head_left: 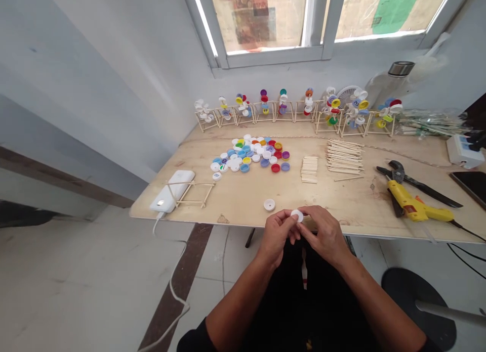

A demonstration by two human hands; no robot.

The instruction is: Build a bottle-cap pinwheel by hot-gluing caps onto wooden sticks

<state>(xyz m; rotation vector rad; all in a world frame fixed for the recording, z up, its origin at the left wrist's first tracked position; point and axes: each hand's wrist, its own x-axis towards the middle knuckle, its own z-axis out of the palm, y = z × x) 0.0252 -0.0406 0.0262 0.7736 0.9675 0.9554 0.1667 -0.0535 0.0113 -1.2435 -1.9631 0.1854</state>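
At six o'clock on the table (239, 198), a cap (298, 215) is pinched between fingers of left hand (276, 234) and right hand (326, 235). Toward ten o'clock lies a second cap (269, 205); light, even pressure is advised.

Head cam sat high behind front edge of table (239, 198), facing fwd & down, mid-dist., w/ back edge & window (271, 57) up top, front L corner in view, wearer's lap (326, 311) at btm

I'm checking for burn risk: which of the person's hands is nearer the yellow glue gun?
Right. The right hand is at the right edge of a white bottle cap, left of the yellow glue gun; the left hand, on the cap's other side, is farther away.
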